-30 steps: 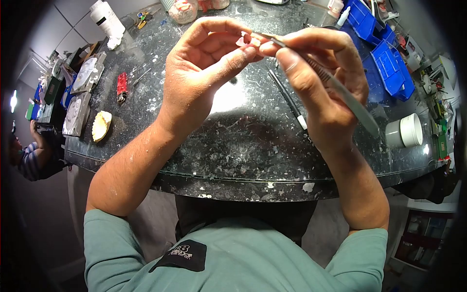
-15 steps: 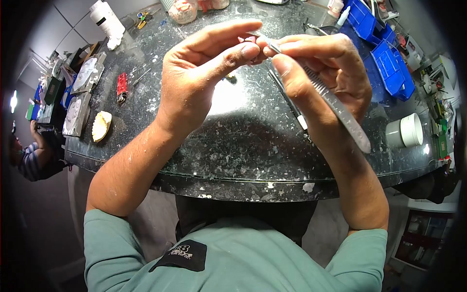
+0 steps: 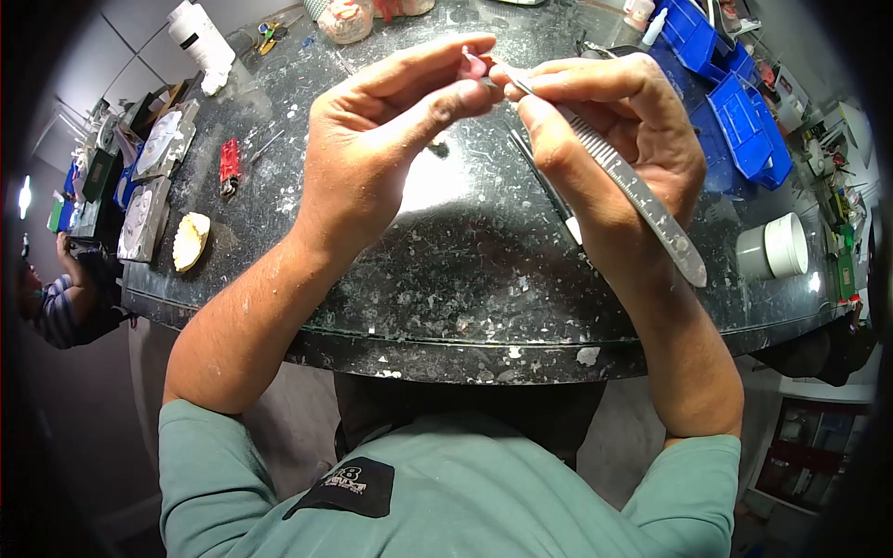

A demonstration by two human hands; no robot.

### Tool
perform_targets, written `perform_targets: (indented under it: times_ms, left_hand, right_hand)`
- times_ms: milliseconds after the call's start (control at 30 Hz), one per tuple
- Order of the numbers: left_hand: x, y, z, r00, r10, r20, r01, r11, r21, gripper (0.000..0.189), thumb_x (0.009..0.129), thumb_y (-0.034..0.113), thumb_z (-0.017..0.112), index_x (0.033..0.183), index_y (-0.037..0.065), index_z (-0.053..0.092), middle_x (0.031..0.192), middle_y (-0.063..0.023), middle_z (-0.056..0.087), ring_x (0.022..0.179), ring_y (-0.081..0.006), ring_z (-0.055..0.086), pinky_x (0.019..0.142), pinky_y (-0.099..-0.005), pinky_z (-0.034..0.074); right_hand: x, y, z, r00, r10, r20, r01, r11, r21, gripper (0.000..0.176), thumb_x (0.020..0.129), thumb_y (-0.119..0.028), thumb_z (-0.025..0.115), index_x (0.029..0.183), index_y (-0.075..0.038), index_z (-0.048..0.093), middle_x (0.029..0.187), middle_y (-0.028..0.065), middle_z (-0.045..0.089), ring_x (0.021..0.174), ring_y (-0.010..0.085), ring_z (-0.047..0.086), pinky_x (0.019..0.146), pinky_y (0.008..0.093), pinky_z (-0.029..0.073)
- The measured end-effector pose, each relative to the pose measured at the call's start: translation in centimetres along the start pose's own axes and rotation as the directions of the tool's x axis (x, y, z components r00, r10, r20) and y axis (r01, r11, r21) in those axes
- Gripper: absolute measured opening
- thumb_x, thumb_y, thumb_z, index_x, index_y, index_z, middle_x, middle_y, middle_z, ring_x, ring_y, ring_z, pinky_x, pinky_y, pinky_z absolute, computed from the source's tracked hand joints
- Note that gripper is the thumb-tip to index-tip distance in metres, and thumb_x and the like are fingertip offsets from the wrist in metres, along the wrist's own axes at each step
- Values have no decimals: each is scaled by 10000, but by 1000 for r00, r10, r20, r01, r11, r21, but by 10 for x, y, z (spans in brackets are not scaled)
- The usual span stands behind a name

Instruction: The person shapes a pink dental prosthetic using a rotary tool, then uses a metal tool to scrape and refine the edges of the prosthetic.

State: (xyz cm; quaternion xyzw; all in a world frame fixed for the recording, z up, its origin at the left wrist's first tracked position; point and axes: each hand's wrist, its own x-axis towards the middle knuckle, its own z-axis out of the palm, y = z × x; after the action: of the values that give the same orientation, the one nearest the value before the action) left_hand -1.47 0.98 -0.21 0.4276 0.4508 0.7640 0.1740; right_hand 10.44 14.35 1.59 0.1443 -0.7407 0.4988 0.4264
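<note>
Between the thumb and fingers of my left hand (image 3: pixel 372 139) is a small pink piece (image 3: pixel 473 65), partly covered by the fingers; its exact kind cannot be made out. My right hand (image 3: pixel 619 139) grips a flat metal scalpel handle (image 3: pixel 644 197) with ridges and a ruler scale, its butt end pointing down toward my forearm. The tool's front end meets the pink piece at the fingertips, where the blade is hard to see. Both hands are raised above the dark, speckled worktop (image 3: pixel 446 316). Beneath my right hand lies a thin black tool with a white end (image 3: pixel 572 228).
A yellowish dental cast (image 3: pixel 192 242) and a red-handled tool (image 3: pixel 230 166) lie at left, near grey plaster molds (image 3: pixel 144 219). A white bottle (image 3: pixel 200 42) stands behind. Blue bins (image 3: pixel 749 130) and a white tub (image 3: pixel 786 246) are at right. Another person (image 3: pixel 60 288) sits far left.
The left thumb and fingers have shifted slightly, showing more of the pink piece. The scalpel handle has rolled a little, so its ruler marks face up more clearly.
</note>
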Motion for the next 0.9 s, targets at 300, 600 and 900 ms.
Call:
perform_targets:
  times_ms: [300, 600, 900]
  left_hand:
    - [-3, 0, 1, 992, 118, -36, -112, 986, 125, 330, 837, 19, 686, 1162, -15, 633, 1151, -132, 658, 1026, -163, 646, 919, -270, 513]
    - [-2, 6, -1, 994, 107, -24, -101, 978, 182, 293, 818, 14, 705, 1109, 5, 671, 1061, -102, 695, 972, -138, 663, 884, -253, 528]
    - [-1, 10, -2, 995, 96, -2, -94, 979, 179, 255, 816, -1, 699, 1070, -1, 680, 1036, -103, 700, 941, -140, 672, 878, -263, 540]
  right_hand:
    - [-2, -1, 1, 999, 42, -9, -41, 998, 44, 137, 818, 57, 628, 936, -1, 591, 971, 116, 652, 893, 127, 654, 809, 244, 533]
    - [-1, -2, 1, 998, 56, -5, -55, 996, 68, 119, 824, 47, 627, 931, 6, 593, 957, 119, 658, 887, 125, 655, 814, 239, 533]
    - [2, -5, -2, 996, 89, 15, -89, 996, 10, 116, 829, 45, 633, 935, 17, 597, 973, 146, 670, 911, 152, 661, 863, 264, 523]
